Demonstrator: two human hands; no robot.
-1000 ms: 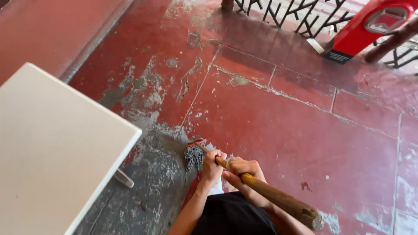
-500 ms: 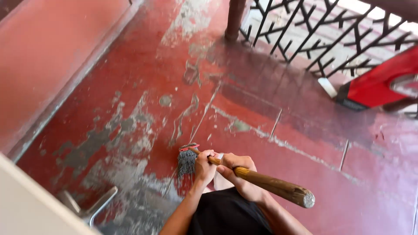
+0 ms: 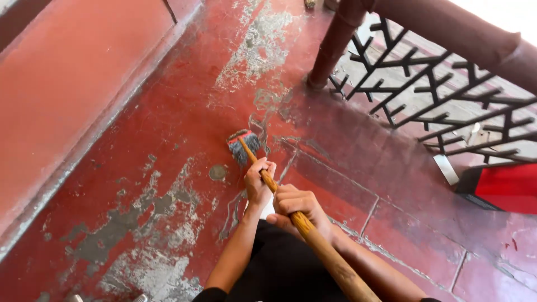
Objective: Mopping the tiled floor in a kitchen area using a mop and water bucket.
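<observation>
A broom with a long wooden handle (image 3: 323,248) runs from the lower right up to its grey bristle head (image 3: 244,147), which rests on the worn red floor (image 3: 168,140). My left hand (image 3: 259,180) grips the handle lower down, closer to the head. My right hand (image 3: 298,207) is wrapped around the handle just behind it. Both forearms reach forward over my black clothing (image 3: 285,268).
A red wall (image 3: 61,84) with a raised base edge runs along the left. A dark metal railing (image 3: 436,95) with a thick post (image 3: 335,42) borders the right, and a red object (image 3: 503,187) lies beyond it. Patches of bare grey concrete (image 3: 140,246) show through the paint.
The view has moved forward along the floor; the white table at the left has dropped out of sight. The broom head has advanced toward the railing post. Both hands keep their grip.
</observation>
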